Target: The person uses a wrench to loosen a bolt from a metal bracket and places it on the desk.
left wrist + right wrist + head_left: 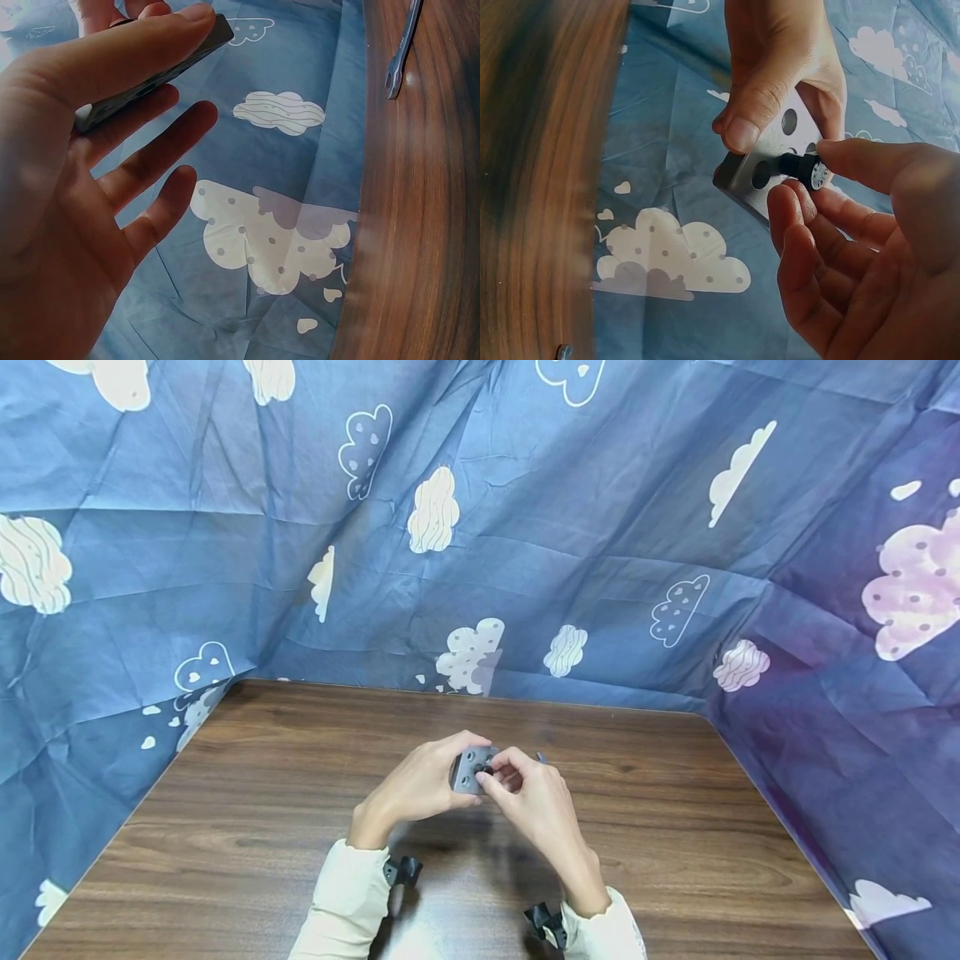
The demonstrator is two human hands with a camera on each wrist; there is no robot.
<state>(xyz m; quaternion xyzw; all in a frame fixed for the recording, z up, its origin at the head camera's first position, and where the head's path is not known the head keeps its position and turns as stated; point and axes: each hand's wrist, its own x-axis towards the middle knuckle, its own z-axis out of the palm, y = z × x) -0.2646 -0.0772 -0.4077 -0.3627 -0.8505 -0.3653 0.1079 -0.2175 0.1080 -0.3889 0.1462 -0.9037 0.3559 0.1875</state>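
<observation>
My left hand [416, 783] grips a grey metal block [744, 178] with several round holes, thumb on one side and fingers on the other, raised over the table. Seen from the left wrist, the block [217, 36] lies under the thumb, and the lower fingers are spread away from it. Between thumb and fingertips my right hand [538, 800] pinches a black hex bolt [815, 172] by its head. The bolt's shank meets the block's face at one of the holes, where its tip is hidden. Two other holes show beside it.
A wrench [405, 52] lies on the brown wooden table [675, 827], beyond the right hand and mostly covered by it in the head view. A blue cloud-print cloth [510, 543] hangs along the table's back and sides.
</observation>
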